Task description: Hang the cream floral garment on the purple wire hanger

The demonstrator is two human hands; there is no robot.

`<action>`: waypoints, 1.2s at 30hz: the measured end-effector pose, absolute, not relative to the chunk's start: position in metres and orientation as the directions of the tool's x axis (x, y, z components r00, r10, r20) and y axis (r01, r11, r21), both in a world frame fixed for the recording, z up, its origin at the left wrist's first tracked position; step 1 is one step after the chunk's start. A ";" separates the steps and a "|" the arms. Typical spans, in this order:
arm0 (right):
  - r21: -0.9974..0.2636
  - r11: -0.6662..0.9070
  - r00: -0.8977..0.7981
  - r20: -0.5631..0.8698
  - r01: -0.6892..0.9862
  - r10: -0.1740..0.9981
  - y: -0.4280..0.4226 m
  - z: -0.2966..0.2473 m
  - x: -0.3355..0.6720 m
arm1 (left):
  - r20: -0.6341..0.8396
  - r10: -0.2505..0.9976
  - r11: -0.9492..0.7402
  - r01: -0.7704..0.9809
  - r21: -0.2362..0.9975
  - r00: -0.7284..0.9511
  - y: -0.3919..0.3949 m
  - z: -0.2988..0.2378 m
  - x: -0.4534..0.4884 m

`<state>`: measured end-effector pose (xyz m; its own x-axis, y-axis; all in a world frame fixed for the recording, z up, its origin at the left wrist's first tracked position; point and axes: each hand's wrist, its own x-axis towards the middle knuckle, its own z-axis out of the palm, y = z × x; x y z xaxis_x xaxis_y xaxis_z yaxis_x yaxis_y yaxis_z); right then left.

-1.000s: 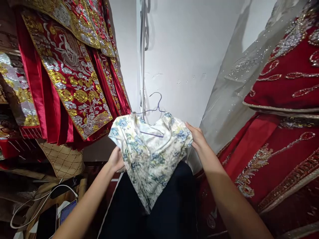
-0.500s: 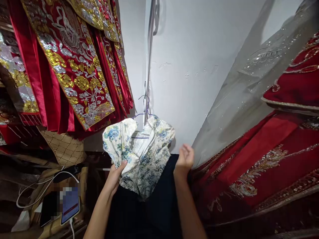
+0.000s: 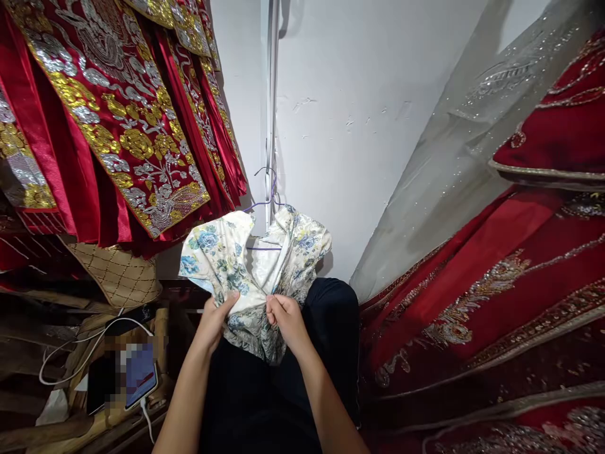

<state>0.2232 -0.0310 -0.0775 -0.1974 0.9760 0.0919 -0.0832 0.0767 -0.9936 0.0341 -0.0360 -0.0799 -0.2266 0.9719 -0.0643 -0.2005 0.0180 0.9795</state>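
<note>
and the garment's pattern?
Garment: blue floral with green and yellow touches on off-white; shows in the head view.

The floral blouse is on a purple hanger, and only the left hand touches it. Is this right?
Not only the left hand: the head view shows the right hand touching the floral blouse too. The purple hanger is correct.

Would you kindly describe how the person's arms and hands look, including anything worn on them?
The left hand and right hand are ungloved, with no rings visible. The left forearm and right forearm are bare to the picture's edge: no sleeve, watch or bracelet shows.
</note>
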 end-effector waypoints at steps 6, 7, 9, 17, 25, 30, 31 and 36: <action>-0.994 0.104 -0.208 0.098 0.017 0.973 -0.042 -0.091 0.221 | 0.369 0.755 -0.208 0.336 0.919 -0.542 -0.051 -0.097 0.041; -0.994 0.103 -0.215 0.094 0.031 0.972 -0.042 -0.091 0.218 | 0.357 0.834 -0.241 0.304 0.922 -0.421 -0.056 -0.098 0.052; -0.993 0.107 -0.222 0.094 0.046 0.970 -0.043 -0.091 0.213 | 0.300 0.939 -0.262 0.216 0.940 -0.166 -0.061 -0.100 0.077; -0.998 -0.013 -0.256 0.004 -0.065 0.967 -0.039 -0.072 0.228 | 0.328 0.944 -0.313 0.280 0.908 -0.009 -0.057 -0.099 0.107; -0.966 0.084 -0.137 0.120 -0.246 0.983 0.048 0.034 0.232 | 0.294 0.955 -0.280 0.399 0.873 0.027 -0.050 -0.117 0.091; -0.899 0.213 -0.019 0.238 -0.383 0.971 0.055 0.066 0.221 | 0.259 0.956 -0.294 0.477 0.828 0.139 -0.032 -0.103 0.076; -0.892 0.221 -0.016 0.246 -0.395 0.969 0.050 0.064 0.220 | 0.260 0.951 -0.310 0.485 0.818 0.169 -0.029 -0.091 0.073; -0.947 0.234 -0.096 0.259 -0.220 0.961 0.029 0.048 0.229 | 0.586 0.805 -0.553 0.469 0.689 0.090 -0.008 0.003 0.072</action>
<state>0.2290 0.0289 0.0482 -0.0961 0.9610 0.2593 -0.2202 0.2336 -0.9471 0.0723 -0.0081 0.0033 0.0900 0.8053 0.5860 0.4685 -0.5534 0.6886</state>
